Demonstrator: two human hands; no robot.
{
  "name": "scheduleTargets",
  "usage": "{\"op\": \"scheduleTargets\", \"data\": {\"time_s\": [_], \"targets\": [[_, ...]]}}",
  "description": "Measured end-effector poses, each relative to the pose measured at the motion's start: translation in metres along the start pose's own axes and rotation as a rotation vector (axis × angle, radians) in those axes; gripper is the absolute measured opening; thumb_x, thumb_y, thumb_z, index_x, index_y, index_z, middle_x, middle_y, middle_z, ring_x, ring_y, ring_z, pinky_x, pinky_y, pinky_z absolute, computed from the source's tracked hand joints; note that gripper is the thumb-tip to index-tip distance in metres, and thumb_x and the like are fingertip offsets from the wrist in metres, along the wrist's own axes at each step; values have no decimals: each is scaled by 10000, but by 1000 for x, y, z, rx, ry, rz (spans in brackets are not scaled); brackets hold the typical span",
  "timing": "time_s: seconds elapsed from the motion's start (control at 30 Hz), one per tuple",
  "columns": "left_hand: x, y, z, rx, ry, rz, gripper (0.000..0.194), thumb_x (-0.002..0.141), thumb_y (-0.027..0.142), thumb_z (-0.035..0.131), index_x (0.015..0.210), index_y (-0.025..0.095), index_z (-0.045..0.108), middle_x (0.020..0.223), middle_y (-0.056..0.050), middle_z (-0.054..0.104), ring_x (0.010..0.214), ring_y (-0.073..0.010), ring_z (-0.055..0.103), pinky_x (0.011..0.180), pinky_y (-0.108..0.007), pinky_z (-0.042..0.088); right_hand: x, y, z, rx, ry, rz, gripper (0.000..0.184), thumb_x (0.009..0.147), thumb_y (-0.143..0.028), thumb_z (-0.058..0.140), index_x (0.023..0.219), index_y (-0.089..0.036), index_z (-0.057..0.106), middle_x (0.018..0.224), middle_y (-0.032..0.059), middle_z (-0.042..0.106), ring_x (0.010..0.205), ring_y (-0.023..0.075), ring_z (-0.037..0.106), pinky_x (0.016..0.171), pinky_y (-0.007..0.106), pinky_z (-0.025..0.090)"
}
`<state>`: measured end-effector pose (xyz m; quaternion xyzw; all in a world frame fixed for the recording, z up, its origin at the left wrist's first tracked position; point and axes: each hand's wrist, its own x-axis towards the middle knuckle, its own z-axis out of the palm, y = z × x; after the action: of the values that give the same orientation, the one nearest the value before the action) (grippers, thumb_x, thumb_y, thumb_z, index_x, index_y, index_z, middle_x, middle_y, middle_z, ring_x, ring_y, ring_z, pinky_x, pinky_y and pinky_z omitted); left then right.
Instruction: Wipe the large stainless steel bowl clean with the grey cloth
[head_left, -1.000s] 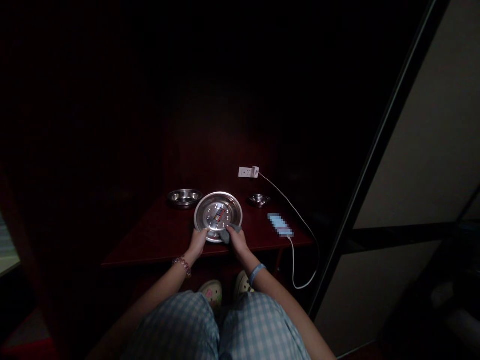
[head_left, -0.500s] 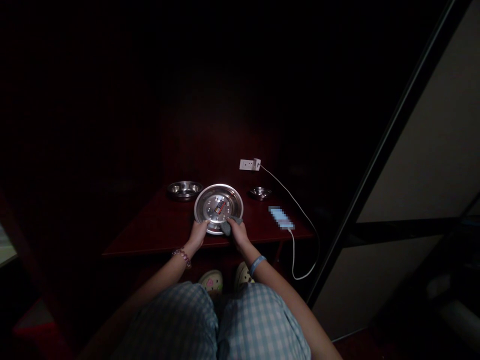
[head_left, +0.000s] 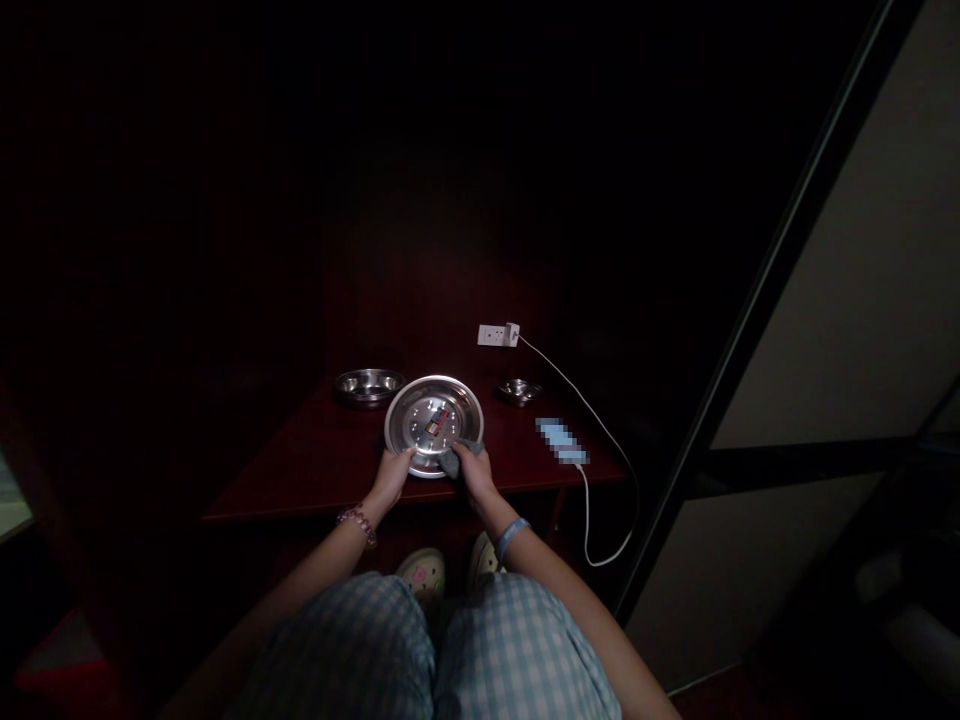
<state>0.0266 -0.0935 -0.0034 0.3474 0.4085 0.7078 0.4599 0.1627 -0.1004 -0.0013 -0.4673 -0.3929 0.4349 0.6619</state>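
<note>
A shiny round metal plate [head_left: 434,405] with a raised rim is tilted up toward me over the dark red table. In its middle is a small printed label [head_left: 437,424]. My left hand [head_left: 392,477] grips the lower left rim, thumb on the inside. At the lower right, my right hand [head_left: 475,472] pinches a grey cloth [head_left: 451,462] against the rim. The fingers behind the plate are hidden. Another metal dish [head_left: 368,387], perhaps a stack, stands behind it on the left, and a small metal bowl [head_left: 519,392] on the right.
A phone [head_left: 561,441], its screen blurred out, lies on the dark red table [head_left: 300,470]. Its white cable [head_left: 587,510] loops past the table's right edge to a charger in the wall socket [head_left: 492,335]. Two shoes [head_left: 422,574] show below the front edge.
The plate appears turned slightly, its label sitting at a different angle. Both hands keep their hold, and the whole view has shifted a little.
</note>
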Motion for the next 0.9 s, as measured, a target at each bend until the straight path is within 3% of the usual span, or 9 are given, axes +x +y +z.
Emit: {"op": "scheduleTargets", "data": {"time_s": [0.63, 0.9], "targets": [[3, -1, -3, 67, 4, -28, 303, 649, 56, 636, 938, 116, 701, 951, -130, 761, 1096, -295, 681, 1074, -490, 426, -2, -1, -4, 8, -36, -11, 279, 638, -328, 689, 887, -203, 704, 977, 33, 774, 958, 234, 699, 841, 317, 524], [5, -5, -3, 69, 11, -43, 264, 674, 34, 618, 905, 140, 690, 903, -89, 767, 1088, -263, 686, 1071, -467, 436, -1, -1, -4, 49, -28, 17, 277, 616, -309, 695, 867, -192, 698, 947, 40, 771, 919, 229, 699, 843, 323, 526]]}}
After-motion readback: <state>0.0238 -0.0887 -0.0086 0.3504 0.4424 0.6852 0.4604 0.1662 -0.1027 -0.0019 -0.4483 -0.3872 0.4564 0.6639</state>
